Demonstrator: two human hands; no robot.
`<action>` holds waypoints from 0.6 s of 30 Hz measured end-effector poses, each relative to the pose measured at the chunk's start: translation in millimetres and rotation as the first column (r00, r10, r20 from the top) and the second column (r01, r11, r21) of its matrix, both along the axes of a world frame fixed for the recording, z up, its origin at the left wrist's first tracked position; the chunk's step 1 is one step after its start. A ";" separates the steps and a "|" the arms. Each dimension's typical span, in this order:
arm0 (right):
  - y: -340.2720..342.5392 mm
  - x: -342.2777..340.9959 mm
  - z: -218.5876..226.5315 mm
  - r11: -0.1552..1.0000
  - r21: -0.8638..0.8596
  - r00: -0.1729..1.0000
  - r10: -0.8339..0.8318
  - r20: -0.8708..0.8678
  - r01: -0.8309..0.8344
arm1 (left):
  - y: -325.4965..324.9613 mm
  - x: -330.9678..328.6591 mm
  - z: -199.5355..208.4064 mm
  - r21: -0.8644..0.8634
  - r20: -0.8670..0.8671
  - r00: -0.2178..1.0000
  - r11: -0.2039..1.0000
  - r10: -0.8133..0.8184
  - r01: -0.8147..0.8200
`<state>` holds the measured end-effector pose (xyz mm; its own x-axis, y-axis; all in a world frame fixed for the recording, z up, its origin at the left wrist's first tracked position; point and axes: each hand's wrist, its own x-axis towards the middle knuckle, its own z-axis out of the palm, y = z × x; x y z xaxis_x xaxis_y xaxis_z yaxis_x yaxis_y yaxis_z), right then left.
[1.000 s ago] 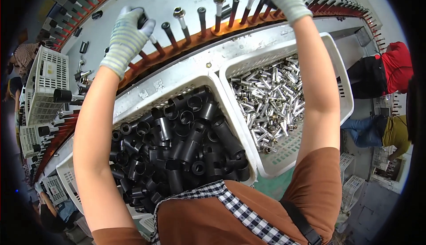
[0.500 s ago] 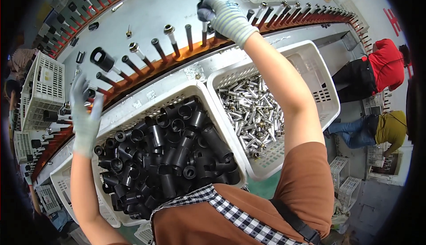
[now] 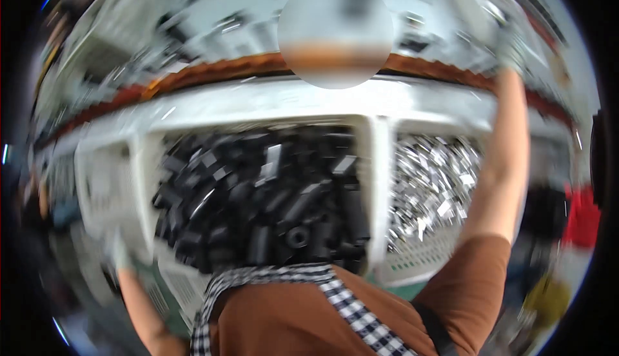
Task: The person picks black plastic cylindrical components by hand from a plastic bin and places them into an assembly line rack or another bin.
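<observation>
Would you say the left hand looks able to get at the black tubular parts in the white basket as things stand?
Probably yes: the left hand is to the left of the white basket, nothing covers the black tubular parts from above, and only the basket's side wall seems in the way.

blurred person in red [image 3: 581,219] at right, mustard top [image 3: 548,299] below, green floor [image 3: 406,288]

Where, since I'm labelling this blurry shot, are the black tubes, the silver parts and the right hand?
Black tubes [image 3: 263,201]: head view, middle of the pile.
Silver parts [image 3: 433,187]: head view, middle of the pile.
Right hand [image 3: 511,49]: head view, middle of the blurred glove.
</observation>
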<state>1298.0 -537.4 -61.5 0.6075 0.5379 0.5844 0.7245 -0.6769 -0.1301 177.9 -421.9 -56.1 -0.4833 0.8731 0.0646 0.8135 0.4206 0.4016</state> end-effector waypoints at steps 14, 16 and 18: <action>43.8 -188.6 1.0 0.841 0.296 0.891 0.415 0.185 -0.453 | -10.8 52.9 -52.8 0.289 0.735 0.676 0.927 -0.055 -0.238; 32.8 -247.8 16.6 0.810 0.240 0.845 0.513 0.155 -0.535 | -1.3 105.3 -25.1 0.245 0.881 0.471 0.890 -0.039 -0.385; 45.6 -290.8 32.0 0.785 0.170 0.801 0.566 0.194 -0.596 | 18.9 91.4 -66.1 0.227 0.889 0.458 0.853 0.016 -0.470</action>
